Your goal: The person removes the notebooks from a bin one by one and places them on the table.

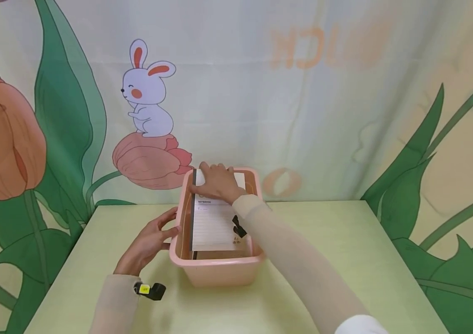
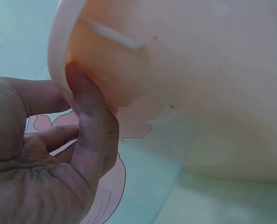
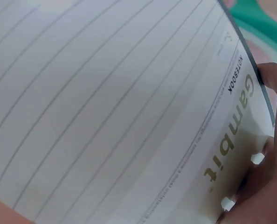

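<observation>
A pink plastic bin stands on the table against the curtain. My left hand pinches its left rim; in the left wrist view the thumb and fingers of the left hand lie on either side of the rim. Over the far end of the bin, my right hand grips the top of a white lined notebook with a dark spine on its left. The right wrist view shows the notebook cover, printed "Gambit" and "NOTEBOOK", with fingers of the right hand at its top edge. The notebook hides most of the bin's inside.
Beneath the notebook, the edge of another flat item with a dark spine shows inside the bin. The pale green table extends to both sides. A printed curtain with a rabbit and tulips hangs behind it.
</observation>
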Tool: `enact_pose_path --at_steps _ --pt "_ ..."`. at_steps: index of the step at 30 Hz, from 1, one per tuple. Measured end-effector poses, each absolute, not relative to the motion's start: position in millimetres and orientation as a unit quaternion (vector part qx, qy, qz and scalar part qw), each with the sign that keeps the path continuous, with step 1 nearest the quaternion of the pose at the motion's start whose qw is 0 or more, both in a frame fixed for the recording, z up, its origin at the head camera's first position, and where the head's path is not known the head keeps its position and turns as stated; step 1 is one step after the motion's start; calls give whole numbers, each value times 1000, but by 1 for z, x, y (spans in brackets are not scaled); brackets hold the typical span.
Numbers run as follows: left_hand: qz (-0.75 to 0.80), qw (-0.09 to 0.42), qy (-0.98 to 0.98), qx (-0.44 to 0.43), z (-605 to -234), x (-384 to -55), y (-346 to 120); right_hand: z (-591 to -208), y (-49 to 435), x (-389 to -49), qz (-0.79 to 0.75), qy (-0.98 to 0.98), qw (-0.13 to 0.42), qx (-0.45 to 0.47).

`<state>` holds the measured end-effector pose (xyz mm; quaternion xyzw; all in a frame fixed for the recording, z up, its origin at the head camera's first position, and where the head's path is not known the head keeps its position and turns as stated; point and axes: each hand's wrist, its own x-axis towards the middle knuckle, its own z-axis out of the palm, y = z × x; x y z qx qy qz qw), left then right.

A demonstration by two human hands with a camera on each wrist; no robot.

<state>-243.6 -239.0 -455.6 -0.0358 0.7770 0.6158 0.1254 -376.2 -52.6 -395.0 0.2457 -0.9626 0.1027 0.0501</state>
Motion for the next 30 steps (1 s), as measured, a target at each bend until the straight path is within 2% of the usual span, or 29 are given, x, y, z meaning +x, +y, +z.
enact_pose_path --at_steps 4,12,18,24,30 --pt "616 128 777 -39 -456 -244 -238 -367 -49 -367 104 -958 84 253" --pt "617 120 777 -39 -453 -243 -234 -307 -29 -348 108 -935 198 273" --pt "621 109 775 -49 -454 -239 -233 -277 3 -331 125 -903 283 296" --pt "621 112 774 -48 -456 -238 -233 -269 54 -317 174 -863 343 327" --pt "620 115 775 -41 -456 -239 -233 -288 113 -309 184 -842 388 328"
